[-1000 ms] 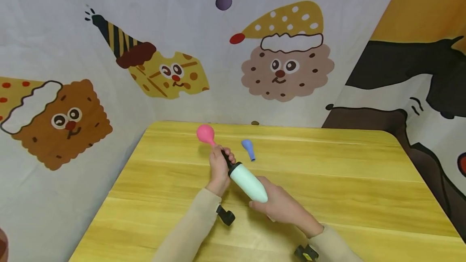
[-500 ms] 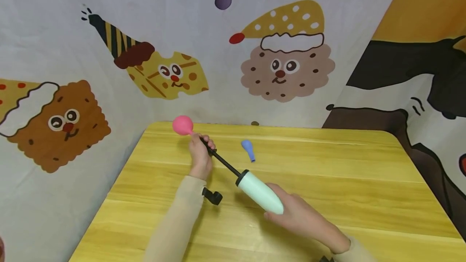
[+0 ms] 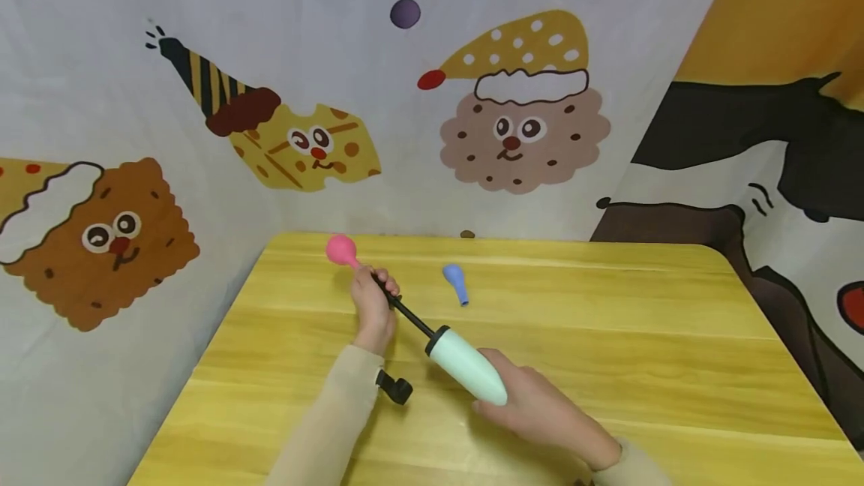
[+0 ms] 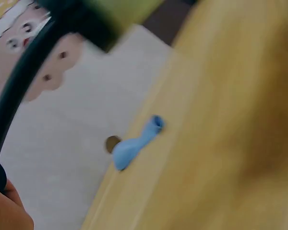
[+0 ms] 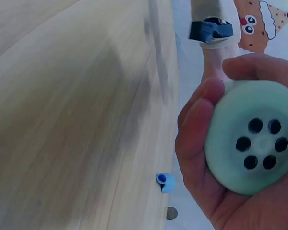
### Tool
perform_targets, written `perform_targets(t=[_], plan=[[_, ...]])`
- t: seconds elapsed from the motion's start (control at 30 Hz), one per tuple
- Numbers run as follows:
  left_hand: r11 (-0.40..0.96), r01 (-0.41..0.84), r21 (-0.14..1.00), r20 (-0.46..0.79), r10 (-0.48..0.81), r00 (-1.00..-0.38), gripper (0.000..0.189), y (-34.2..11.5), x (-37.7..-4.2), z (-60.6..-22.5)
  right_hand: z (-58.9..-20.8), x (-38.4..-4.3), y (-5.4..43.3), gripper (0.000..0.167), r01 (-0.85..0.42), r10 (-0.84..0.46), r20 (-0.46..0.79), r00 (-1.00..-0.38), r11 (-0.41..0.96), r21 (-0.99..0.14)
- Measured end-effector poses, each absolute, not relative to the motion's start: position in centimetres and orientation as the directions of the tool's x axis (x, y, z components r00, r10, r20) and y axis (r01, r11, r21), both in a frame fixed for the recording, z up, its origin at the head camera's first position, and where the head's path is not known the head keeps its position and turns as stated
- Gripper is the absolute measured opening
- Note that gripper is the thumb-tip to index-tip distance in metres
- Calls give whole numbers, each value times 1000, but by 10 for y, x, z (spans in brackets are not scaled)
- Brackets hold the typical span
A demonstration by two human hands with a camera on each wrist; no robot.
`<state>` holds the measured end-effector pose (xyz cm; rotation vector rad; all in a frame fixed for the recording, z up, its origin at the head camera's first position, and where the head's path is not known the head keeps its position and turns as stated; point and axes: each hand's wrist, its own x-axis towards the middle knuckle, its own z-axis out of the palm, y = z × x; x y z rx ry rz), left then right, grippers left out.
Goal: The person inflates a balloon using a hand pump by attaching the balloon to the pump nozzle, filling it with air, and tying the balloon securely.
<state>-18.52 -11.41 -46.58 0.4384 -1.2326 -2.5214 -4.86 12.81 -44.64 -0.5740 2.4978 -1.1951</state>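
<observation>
A mint-green hand pump (image 3: 468,366) with a black rod lies slantwise between both hands above the table. My right hand (image 3: 533,403) grips its green barrel, whose holed end cap (image 5: 259,141) faces the right wrist view. At the pump's black front end, my left hand (image 3: 373,302) holds the nozzle and the neck of a pink balloon (image 3: 341,250). That balloon is small, round and partly inflated; the fingers hide where its neck meets the nozzle. A length of black rod (image 3: 413,316) shows between hand and barrel. A limp blue balloon (image 3: 455,284) lies apart from both hands.
The wood-grain table (image 3: 607,321) has its far edge against a white cloth backdrop (image 3: 405,118) with cartoon biscuits and cheese. A black wrist camera (image 3: 394,387) juts from the left sleeve.
The hands have moved apart, drawing the black rod out of the green barrel, then slightly back together. The pink balloon has shifted left with the left hand. The blue balloon stays put.
</observation>
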Motion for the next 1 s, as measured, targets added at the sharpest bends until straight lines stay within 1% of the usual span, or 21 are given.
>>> perform_targets(t=[0.1, 0.23, 0.37, 0.53, 0.67, 0.77, 0.87, 1.0], plan=[[-576, 113, 810, -146, -385, -911, 28, -100, -178, -469, -449, -57, 120, 69, -222, -465, -101, -879, 589, -777], [-573, 51, 818, -180, -339, -923, 33, -82, -167, -471, -452, -67, 114, 69, -226, -446, -86, -891, 600, -768], [-576, 40, 817, -190, -334, -923, 32, -76, -162, -472, -454, -65, 118, 69, -196, -443, -104, -891, 580, -790], [-581, 54, 812, -175, -331, -927, 31, -88, -170, -471, -451, -49, 127, 69, -212, -449, -88, -889, 574, -791], [-570, 97, 816, -157, -381, -911, 31, -111, -178, -470, -446, -34, 141, 66, -218, -454, -103, -885, 599, -770], [-554, 109, 826, -148, -398, -906, 29, -123, -179, -469, -443, -24, 151, 62, -225, -469, -116, -875, 608, -762], [-540, 89, 837, -140, -368, -919, 26, -124, -174, -469, -443, -22, 155, 61, -236, -480, -116, -870, 610, -757], [-544, 76, 835, -139, -344, -928, 25, -112, -166, -473, -447, -26, 151, 62, -244, -486, -115, -866, 613, -751]])
